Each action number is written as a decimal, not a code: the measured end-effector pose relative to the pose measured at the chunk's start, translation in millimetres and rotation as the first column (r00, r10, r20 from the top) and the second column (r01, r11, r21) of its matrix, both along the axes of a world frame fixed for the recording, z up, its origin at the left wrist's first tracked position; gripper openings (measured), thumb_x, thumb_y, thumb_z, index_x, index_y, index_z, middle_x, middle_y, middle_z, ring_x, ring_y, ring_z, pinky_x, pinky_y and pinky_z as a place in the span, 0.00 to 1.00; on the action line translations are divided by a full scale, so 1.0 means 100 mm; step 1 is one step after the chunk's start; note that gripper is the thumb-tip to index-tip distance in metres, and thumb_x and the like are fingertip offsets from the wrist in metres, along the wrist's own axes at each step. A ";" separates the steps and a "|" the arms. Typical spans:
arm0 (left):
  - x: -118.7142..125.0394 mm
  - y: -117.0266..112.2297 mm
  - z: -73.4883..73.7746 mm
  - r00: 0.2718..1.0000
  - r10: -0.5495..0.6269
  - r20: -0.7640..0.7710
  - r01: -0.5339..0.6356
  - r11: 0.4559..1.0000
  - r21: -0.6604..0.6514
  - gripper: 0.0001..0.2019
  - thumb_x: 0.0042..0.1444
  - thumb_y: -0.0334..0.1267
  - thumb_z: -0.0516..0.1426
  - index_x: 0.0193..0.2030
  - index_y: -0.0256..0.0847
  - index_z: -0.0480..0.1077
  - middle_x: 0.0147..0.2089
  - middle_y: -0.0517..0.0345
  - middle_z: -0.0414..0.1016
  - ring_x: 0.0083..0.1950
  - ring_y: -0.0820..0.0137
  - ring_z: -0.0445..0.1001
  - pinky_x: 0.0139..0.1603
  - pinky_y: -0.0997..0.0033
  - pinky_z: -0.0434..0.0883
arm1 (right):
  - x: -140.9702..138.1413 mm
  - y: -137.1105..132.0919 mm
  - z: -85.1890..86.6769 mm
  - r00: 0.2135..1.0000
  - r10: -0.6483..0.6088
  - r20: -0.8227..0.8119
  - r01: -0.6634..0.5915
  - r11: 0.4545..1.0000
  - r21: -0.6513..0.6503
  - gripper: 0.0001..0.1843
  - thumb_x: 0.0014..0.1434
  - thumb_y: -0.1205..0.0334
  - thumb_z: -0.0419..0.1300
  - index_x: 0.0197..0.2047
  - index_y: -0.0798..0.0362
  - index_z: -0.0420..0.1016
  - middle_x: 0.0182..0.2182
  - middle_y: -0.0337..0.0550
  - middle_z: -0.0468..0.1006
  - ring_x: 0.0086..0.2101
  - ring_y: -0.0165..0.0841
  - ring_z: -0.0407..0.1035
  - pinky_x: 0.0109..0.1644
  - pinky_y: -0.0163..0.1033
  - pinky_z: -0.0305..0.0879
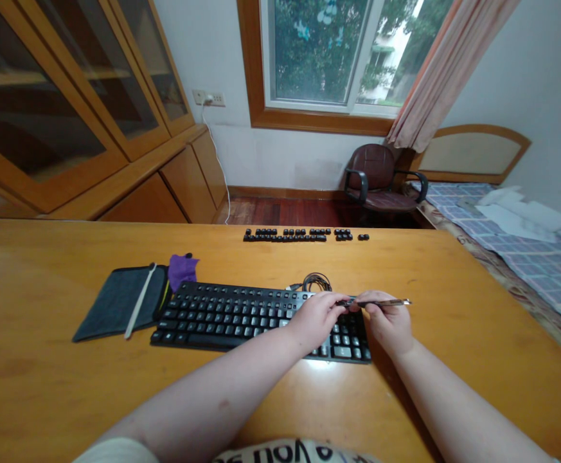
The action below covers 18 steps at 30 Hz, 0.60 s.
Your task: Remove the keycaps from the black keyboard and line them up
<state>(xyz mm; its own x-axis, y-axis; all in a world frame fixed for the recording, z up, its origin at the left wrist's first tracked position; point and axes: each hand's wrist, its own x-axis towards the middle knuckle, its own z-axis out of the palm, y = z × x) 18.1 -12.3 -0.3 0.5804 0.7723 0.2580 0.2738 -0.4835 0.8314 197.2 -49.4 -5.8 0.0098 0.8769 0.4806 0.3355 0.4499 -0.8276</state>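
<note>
One black keyboard [232, 312] lies on one wooden table [68, 399], its upper right part hidden by two hands and the left forearm. The right hand [387, 321] has its fingers closed on one slim tool [386, 302]; the left hand's [316, 316] fingers curl close together beside its inner end (what they grip, if anything, I cannot tell). Around them: one grey pouch [109, 305] with one pale strip [140, 302] across it, one purple cloth [181, 271], one coiled cable [316, 280], and two rows of loose keycaps [284, 238] along the far edge.
</note>
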 end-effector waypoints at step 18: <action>0.01 0.04 0.04 0.956 0.034 0.290 0.084 0.918 -0.388 0.11 0.49 0.34 0.59 0.41 0.38 0.74 0.41 0.54 0.78 0.43 0.67 0.75 0.49 0.65 0.69 | 0.02 0.00 -0.03 0.998 -0.037 -0.053 0.037 0.999 0.011 0.16 0.60 0.53 0.52 0.30 0.53 0.75 0.25 0.47 0.77 0.32 0.38 0.72 0.37 0.43 0.68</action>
<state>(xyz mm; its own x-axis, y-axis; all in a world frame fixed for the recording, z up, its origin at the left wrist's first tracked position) 19.0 -8.0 4.0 0.5483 0.8309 0.0944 -0.0113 -0.1055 0.9944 198.9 -49.4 -8.6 0.0677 0.8697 0.4890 0.3080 0.4479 -0.8393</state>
